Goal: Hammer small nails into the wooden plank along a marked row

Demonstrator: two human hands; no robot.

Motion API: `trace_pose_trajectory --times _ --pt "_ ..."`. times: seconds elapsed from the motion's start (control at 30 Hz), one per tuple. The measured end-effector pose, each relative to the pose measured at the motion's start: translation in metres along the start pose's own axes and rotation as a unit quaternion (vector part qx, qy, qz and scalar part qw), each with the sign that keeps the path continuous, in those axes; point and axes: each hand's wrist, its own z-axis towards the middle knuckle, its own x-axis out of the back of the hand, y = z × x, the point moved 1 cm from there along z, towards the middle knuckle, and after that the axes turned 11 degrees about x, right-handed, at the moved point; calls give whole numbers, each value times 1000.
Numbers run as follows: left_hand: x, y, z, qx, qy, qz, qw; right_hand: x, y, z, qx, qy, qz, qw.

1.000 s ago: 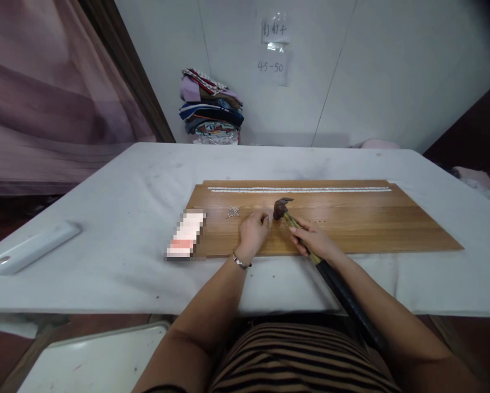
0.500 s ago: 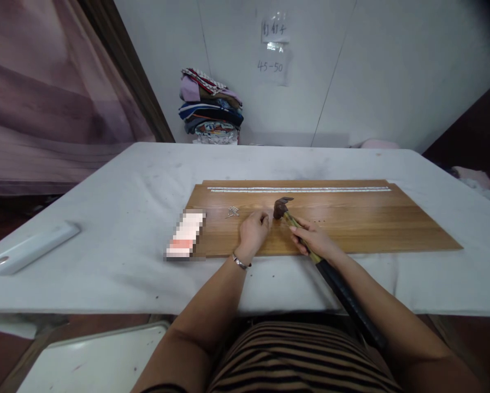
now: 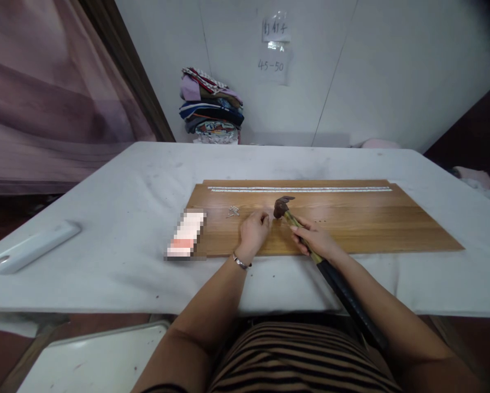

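Note:
My right hand (image 3: 316, 238) grips a claw hammer (image 3: 281, 208) by the upper, yellowish part of its handle. Its rusty head hovers just right of my left fingertips, and the black grip runs back under my right forearm. My left hand (image 3: 254, 231) rests on the wooden board (image 3: 367, 218) with thumb and fingers pinched together. Whatever sits in that pinch is too small to make out. A small pile of nails (image 3: 233, 211) lies on the board, left of my left hand. Several small dark dots (image 3: 320, 221) show on the wood beyond my right hand.
Two white strips (image 3: 302, 189) run along the board's far edge. A blurred phone-like object (image 3: 186, 234) overlaps its left end. On the white tabletop (image 3: 117, 218) lies a white plastic piece (image 3: 35, 245) at far left. Folded cloths (image 3: 212, 106) are stacked against the wall behind.

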Motion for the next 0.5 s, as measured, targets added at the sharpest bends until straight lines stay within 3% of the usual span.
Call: trace_pose_trajectory --times 0.5 --pt "0 0 1 1 -5 -2 1000 2 5 0 5 2 16 1000"
